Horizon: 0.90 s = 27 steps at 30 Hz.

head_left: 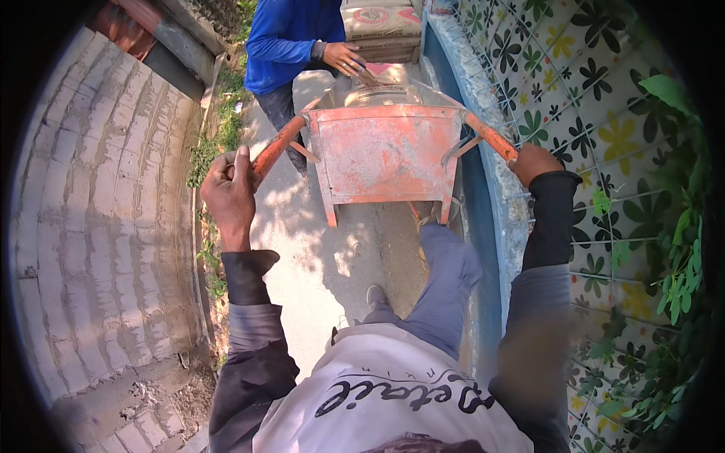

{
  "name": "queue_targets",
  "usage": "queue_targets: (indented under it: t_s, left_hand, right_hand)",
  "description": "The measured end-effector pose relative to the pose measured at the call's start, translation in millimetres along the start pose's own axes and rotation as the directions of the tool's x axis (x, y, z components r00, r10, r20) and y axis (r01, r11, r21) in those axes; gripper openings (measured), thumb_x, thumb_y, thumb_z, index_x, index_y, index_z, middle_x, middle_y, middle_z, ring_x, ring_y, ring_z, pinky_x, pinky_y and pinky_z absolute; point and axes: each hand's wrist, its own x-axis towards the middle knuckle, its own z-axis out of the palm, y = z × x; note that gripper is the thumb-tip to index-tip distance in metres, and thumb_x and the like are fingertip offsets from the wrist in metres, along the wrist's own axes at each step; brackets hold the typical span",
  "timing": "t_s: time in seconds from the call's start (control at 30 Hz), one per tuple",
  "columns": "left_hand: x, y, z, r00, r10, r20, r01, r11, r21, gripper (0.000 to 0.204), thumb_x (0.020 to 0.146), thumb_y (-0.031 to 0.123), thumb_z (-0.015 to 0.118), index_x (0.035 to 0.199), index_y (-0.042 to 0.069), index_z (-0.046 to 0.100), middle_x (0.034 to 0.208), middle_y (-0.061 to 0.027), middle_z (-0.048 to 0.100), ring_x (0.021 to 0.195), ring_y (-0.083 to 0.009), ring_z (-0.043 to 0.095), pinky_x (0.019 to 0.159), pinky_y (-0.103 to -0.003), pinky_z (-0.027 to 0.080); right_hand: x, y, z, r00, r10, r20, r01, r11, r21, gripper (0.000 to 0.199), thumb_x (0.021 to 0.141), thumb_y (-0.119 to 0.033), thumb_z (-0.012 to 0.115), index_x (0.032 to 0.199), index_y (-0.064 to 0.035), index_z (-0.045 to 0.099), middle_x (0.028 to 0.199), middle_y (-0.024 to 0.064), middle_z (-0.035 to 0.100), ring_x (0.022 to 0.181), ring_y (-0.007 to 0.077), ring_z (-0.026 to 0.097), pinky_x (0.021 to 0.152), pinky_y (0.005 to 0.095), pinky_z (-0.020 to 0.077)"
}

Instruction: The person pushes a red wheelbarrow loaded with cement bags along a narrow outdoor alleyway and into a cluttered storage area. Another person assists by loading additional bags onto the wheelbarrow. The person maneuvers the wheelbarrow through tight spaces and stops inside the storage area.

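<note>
A worn orange wheelbarrow (385,155) stands in front of me on the path, with its flat back panel towards me. My left hand (230,189) is closed around the end of its left handle (281,145), thumb on top. At the other side my right hand (535,164) wraps the right handle (491,137). A paper cement sack (384,95) lies in the tray, partly hidden by the back panel. Over that sack a co-worker in a blue sleeve (281,45) holds out a hand (349,59); whether it touches the sack I cannot tell.
More stacked cement sacks (381,24) stand beyond the wheelbarrow. A grey block wall (106,181) borders the narrow concrete path (302,264) on the left, with weeds (208,155) at its foot. On the right run a blue ledge (483,226), a flower-patterned tiled wall (596,143) and hanging leaves (683,279).
</note>
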Motion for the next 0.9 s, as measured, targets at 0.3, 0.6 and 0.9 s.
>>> queue_targets:
  t_s: [0.3, 0.6, 0.9]
  left_hand:
    - [3.4, -18.6, 4.9, 0.975, 0.133, -0.177, -0.149, 0.986, -0.077, 0.03, 0.098, 0.021, 0.062, 0.074, 0.003, 0.059, 0.059, 0.0037, 0.05, 0.053, -0.0025, 0.046, 0.046, -0.021, 0.039]
    - [-7.3, -21.1, 1.4, 0.984, 0.021, -0.179, -0.086, 0.927, -0.365, 0.026, 0.097, 0.02, 0.062, 0.081, 0.0, 0.062, 0.061, -0.0026, 0.059, 0.054, -0.0064, 0.055, 0.05, -0.022, 0.045]
    - [-4.9, -21.7, 6.0, 0.977, 0.104, -0.187, -0.16, 0.936, -0.315, 0.026, 0.095, 0.019, 0.063, 0.08, -0.001, 0.063, 0.058, -0.0024, 0.059, 0.053, -0.0054, 0.054, 0.05, -0.022, 0.042]
  right_hand:
    - [12.8, -0.6, -5.9, 0.997, 0.041, 0.064, -0.037, 0.998, -0.052, 0.044, 0.091, -0.04, 0.064, 0.096, 0.0042, 0.068, 0.094, 0.0234, 0.069, 0.089, 0.0386, 0.068, 0.078, 0.0467, 0.0531]
    - [17.2, -7.9, 1.2, 0.998, 0.01, 0.064, -0.001, 0.99, -0.139, 0.045, 0.093, -0.041, 0.062, 0.09, 0.0028, 0.071, 0.085, 0.0199, 0.069, 0.077, 0.036, 0.068, 0.073, 0.0473, 0.0528]
    - [25.4, 6.7, 13.6, 0.998, -0.058, 0.013, 0.059, 0.973, -0.222, 0.045, 0.096, -0.041, 0.058, 0.087, 0.0013, 0.071, 0.076, 0.0166, 0.068, 0.062, 0.0309, 0.064, 0.062, 0.0465, 0.0518]
